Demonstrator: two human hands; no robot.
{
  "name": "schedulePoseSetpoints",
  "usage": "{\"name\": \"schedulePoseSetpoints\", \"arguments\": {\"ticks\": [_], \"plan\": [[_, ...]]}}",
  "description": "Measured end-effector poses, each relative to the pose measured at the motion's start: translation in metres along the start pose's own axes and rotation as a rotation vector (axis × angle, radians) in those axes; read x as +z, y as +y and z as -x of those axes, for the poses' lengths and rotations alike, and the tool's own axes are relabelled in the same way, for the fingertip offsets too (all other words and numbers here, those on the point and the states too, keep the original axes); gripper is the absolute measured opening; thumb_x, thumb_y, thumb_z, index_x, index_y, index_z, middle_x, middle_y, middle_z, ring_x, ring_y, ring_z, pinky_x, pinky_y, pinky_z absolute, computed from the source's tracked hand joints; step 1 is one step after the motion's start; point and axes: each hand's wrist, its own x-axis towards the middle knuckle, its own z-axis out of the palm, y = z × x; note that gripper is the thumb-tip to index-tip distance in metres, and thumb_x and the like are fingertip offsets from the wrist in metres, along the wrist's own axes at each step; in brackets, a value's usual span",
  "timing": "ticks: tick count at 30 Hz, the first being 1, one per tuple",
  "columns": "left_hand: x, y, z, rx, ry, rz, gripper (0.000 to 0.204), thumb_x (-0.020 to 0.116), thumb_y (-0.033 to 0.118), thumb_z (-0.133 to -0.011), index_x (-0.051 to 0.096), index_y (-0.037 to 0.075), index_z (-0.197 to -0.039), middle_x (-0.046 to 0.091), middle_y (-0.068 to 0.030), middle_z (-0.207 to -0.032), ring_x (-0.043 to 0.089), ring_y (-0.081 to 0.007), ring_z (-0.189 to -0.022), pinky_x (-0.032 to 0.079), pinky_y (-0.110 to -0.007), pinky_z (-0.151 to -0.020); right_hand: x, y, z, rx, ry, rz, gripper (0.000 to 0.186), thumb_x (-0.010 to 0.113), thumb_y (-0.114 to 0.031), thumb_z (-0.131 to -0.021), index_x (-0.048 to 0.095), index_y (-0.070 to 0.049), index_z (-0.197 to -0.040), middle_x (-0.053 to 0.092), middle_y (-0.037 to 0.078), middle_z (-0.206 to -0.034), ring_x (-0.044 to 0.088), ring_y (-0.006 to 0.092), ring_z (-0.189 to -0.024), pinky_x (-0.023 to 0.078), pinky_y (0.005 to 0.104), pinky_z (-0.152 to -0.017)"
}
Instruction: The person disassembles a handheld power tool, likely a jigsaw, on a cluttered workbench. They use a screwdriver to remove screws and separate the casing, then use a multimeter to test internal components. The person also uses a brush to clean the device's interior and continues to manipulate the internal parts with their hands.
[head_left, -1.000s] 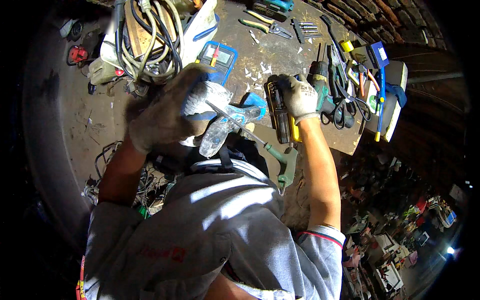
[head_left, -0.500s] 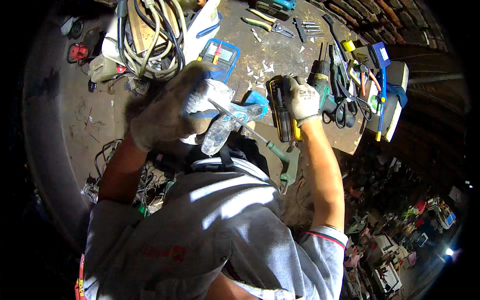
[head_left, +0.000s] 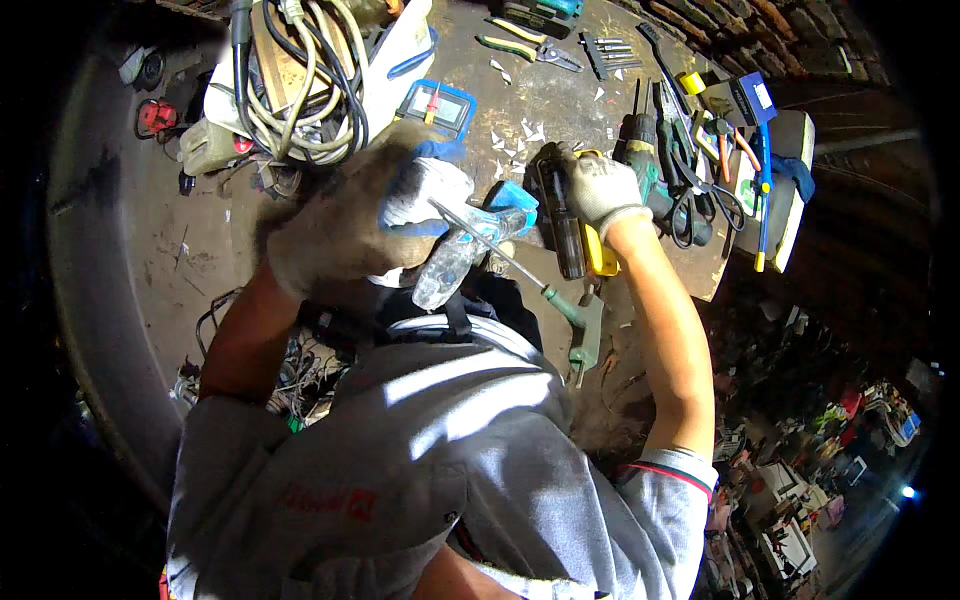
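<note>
My gloved left hand [head_left: 350, 205] is closed round a dusty blue and grey power tool [head_left: 445, 265] with a whitish upper part [head_left: 430, 190]. Across the tool slants the metal shaft of a green T-handled hex key [head_left: 583, 325]; where its tip ends is hard to see. My gloved right hand [head_left: 605, 190] has its fingers curled over a narrow black and yellow tool case [head_left: 568, 235] on the workbench, and its fingertips are partly hidden. Beside that hand lies a green and black drill [head_left: 640, 155].
Scissors [head_left: 695, 215], pliers and a blue hacksaw [head_left: 765, 190] crowd the bench's right side. White scraps [head_left: 520, 135] lie mid-bench, with a blue-edged meter [head_left: 440, 105] and coiled cables [head_left: 310, 90] at left. Wire strippers [head_left: 530, 45] and a bit set [head_left: 610, 55] lie farther back.
My right wrist and forearm have swung slightly to the right while the fingers stay at the case. The left hand keeps its hold on the power tool; the view has shifted a little.
</note>
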Motion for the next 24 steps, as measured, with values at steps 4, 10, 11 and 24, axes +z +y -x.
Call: {"name": "schedulePoseSetpoints", "arguments": {"ticks": [4, 10, 11, 24], "plan": [[0.003, -0.024, 0.012, 0.051, 0.019, -0.171, 0.074, 0.079, 0.028, -0.076, 0.042, 0.003, -0.135, 0.054, -0.023, -0.119, 0.055, -0.0401, -0.111, 0.044, -0.046, -0.097, -0.009, -0.013, 0.021, 0.161, 0.027, -0.228, 0.062, 0.057, -0.019, -0.084, 0.043, -0.012, -0.144, 0.068, 0.022, -0.095, 0.068, 0.0354, -0.089, 0.053, 0.044, -0.077], [-0.006, -0.015, 0.009, 0.094, -0.043, -0.173, 0.072, 0.077, 0.027, -0.075, 0.046, 0.003, -0.135, 0.052, -0.0214, -0.128, 0.05, -0.0382, -0.121, 0.039, -0.044, -0.105, -0.006, -0.014, 0.03, 0.237, 0.007, -0.335, 0.051, 0.057, -0.032, -0.088, 0.054, -0.012, -0.134, 0.068, 0.02, -0.102, 0.068, 0.0336, -0.091, 0.053, 0.0432, -0.079], [-0.006, -0.014, 0.006, 0.094, -0.045, -0.175, 0.072, 0.076, 0.026, -0.074, 0.046, 0.004, -0.135, 0.052, -0.0208, -0.127, 0.05, -0.0379, -0.12, 0.039, -0.044, -0.104, -0.005, -0.012, 0.037, 0.238, 0.065, -0.361, 0.049, 0.058, -0.03, -0.088, 0.055, -0.011, -0.132, 0.068, 0.02, -0.102, 0.067, 0.0337, -0.093, 0.053, 0.0427, -0.08], [-0.008, -0.009, 0.001, 0.21, -0.025, -0.219, 0.053, 0.073, 0.019, -0.077, 0.051, 0.002, -0.122, 0.055, -0.0192, -0.119, 0.056, -0.0378, -0.108, 0.046, -0.044, -0.094, 0.034, -0.042, 0.115, 0.791, 0.269, -0.376, 0.09, 0.074, -0.061, -0.068, 0.049, -0.001, -0.13, 0.057, 0.021, -0.121, 0.054, 0.0396, -0.113, 0.031, 0.0585, -0.102]]}}
